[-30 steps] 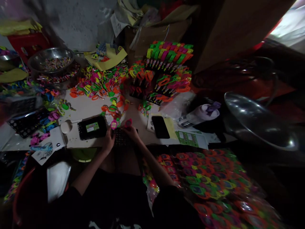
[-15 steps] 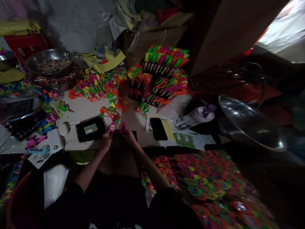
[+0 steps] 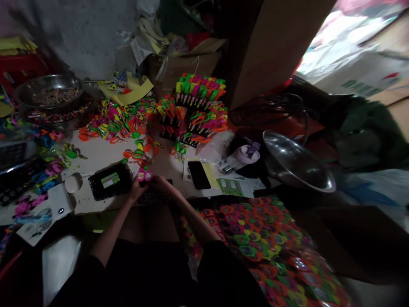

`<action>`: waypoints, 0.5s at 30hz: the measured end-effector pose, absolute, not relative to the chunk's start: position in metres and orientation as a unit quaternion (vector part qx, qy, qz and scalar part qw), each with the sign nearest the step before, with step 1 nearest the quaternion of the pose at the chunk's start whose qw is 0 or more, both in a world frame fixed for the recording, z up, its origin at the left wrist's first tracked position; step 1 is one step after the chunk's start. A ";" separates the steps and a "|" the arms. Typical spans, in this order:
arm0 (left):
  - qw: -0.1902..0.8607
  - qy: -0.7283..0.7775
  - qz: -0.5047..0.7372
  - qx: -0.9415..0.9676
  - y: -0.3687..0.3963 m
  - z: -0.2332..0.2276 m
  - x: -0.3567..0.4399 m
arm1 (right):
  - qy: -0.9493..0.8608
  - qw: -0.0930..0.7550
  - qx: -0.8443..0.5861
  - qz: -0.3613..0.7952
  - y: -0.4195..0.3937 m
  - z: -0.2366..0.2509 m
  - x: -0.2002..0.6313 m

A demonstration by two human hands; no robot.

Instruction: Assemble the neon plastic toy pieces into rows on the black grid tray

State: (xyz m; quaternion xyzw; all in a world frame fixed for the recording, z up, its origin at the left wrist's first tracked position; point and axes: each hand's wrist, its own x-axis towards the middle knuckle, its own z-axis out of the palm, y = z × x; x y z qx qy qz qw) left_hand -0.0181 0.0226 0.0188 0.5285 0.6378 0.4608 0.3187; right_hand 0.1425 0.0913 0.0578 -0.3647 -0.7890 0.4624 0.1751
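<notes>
Near the lower middle of the frame, the left hand (image 3: 136, 190) and the right hand (image 3: 160, 185) meet at the near edge of a cluttered table (image 3: 105, 147), and between their fingertips sit two small pink pieces (image 3: 144, 175), side by side and touching; each hand seems to pinch one of them, though the picture is too dark and small to tell the fingers' exact hold. Under the hands lies a dark gridded tray (image 3: 156, 195), mostly covered by them. Just left of the left hand rests a black tray with a green label (image 3: 110, 181), and further left a white round cap (image 3: 73, 183) on white card. To the right of the hands, a black phone (image 3: 198, 175) lies on a yellow and white sheet, with a printed green paper (image 3: 232, 186) beside it and a pale bottle with a purple lid (image 3: 239, 155) lying just beyond. In the upper middle stands a rack of neon strips (image 3: 195, 108) in green, pink and orange, with a loose heap of bright plastic rings (image 3: 123, 121) spread to its left. A steel bowl of small parts (image 3: 47, 91) sits in the upper left, and a larger shiny steel bowl (image 3: 297, 162) tilts at the right. In the lower right, a clear bag of orange, green and pink pieces (image 3: 265, 243) lies beside the person's dark sleeve.
</notes>
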 end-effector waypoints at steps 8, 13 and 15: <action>0.333 0.620 0.444 0.555 0.030 0.013 -0.014 | -0.710 0.206 -0.652 0.169 0.169 0.069 0.208; 0.339 0.594 0.411 0.603 0.026 0.009 -0.019 | -0.730 0.176 -0.639 0.169 0.187 0.058 0.214; 0.348 0.591 0.411 0.601 0.025 0.010 -0.020 | -0.737 0.197 -0.624 0.170 0.186 0.051 0.213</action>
